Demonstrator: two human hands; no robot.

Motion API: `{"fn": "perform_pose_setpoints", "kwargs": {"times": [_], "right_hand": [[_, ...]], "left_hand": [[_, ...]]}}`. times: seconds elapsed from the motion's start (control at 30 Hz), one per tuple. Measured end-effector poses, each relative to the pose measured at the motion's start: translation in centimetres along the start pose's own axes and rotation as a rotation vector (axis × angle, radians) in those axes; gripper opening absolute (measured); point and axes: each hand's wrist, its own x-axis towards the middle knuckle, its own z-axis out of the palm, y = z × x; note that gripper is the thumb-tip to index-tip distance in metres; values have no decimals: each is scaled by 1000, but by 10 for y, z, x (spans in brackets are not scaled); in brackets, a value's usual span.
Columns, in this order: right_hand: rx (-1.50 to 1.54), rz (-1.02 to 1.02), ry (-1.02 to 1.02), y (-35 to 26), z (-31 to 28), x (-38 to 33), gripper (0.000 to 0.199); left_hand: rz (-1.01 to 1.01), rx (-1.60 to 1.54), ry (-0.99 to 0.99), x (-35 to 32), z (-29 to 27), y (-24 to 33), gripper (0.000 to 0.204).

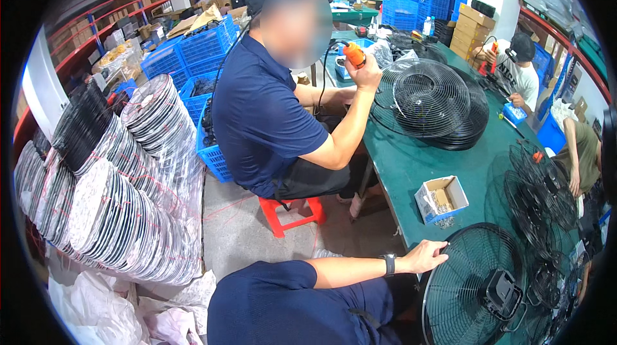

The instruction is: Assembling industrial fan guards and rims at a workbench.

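Observation:
My left hand [424, 257], with a dark watch at the wrist, is at the near-left rim of a round black wire fan guard [472, 268]. The index finger is stretched toward the rim and the other fingers are curled at its edge. A black motor housing [502, 293] sits at the middle of the guard, which lies on the green table. My right hand is out of view. Just beyond my left hand stands an open small box [441, 199] of metal parts, with loose screws or clips [445, 222] spilled beside it.
Across the table corner, a seated co-worker [273, 101] holds an orange power tool [354, 54] beside stacked fan guards [430, 97]. More black guards [536, 197] lie at right, where other people work. Wrapped stacks of guards [122, 229] and blue crates [186, 53] stand at left.

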Motion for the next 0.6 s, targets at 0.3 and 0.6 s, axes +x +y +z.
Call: {"fn": "perform_pose_setpoints", "kwargs": {"times": [0.3,0.6], "right_hand": [[14,12,-41,5,-12,5,40],[-8,13,-39,-1,6,-11,45]], "left_hand": [[5,24,14,-1,2,0,46],[-53,14,-10,0,-2,10,46]]}}
